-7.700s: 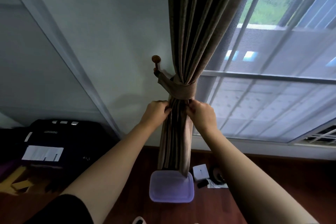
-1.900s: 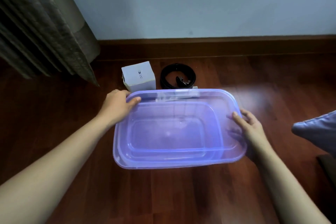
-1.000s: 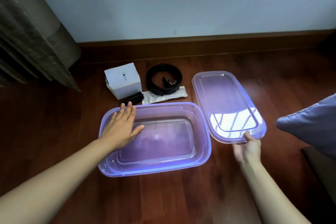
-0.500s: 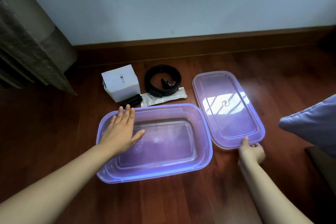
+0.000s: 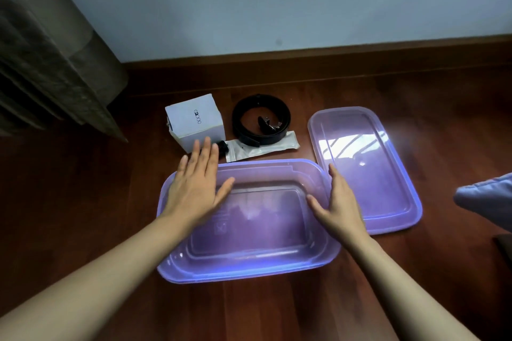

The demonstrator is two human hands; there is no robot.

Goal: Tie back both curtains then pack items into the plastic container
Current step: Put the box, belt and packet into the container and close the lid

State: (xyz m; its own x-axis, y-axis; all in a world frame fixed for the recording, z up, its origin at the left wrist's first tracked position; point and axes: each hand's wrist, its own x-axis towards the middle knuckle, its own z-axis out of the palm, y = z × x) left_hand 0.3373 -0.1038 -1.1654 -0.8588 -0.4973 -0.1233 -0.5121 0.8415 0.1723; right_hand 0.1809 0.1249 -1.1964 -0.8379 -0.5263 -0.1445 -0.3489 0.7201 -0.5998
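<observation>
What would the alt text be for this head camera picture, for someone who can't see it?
Two bare hands, left hand and right hand, reach open over an empty purple plastic container on a wooden floor. Its lid lies to the right; a white box, coiled black belt and sealed packet wait behind it.

Translucent purple container [image 5: 249, 266] and lid [image 5: 388, 202], white box [image 5: 194, 122], black belt [image 5: 260, 119], reddish-brown floor [image 5: 83, 202].
</observation>
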